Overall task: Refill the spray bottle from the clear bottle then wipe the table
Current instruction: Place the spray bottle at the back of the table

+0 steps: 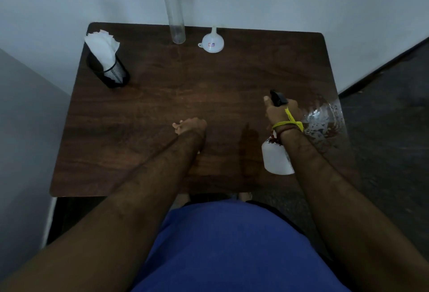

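Wet table [185, 96]: my right hand [282, 112] grips the spray bottle [277, 159], spraying; left hand [191, 126] curls empty. Next, napkins [102, 45] beyond it.

No readable text is showing anywhere; the white funnel [212, 42] at the counter's [162, 96] far edge is carrying a small coloured label, too blurred to read

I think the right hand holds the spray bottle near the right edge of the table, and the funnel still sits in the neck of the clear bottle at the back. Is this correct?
One detail is wrong. In the head view the funnel lies on the table beside the clear bottle, which has its purple cap on. The right hand does hold the spray bottle near the right edge.
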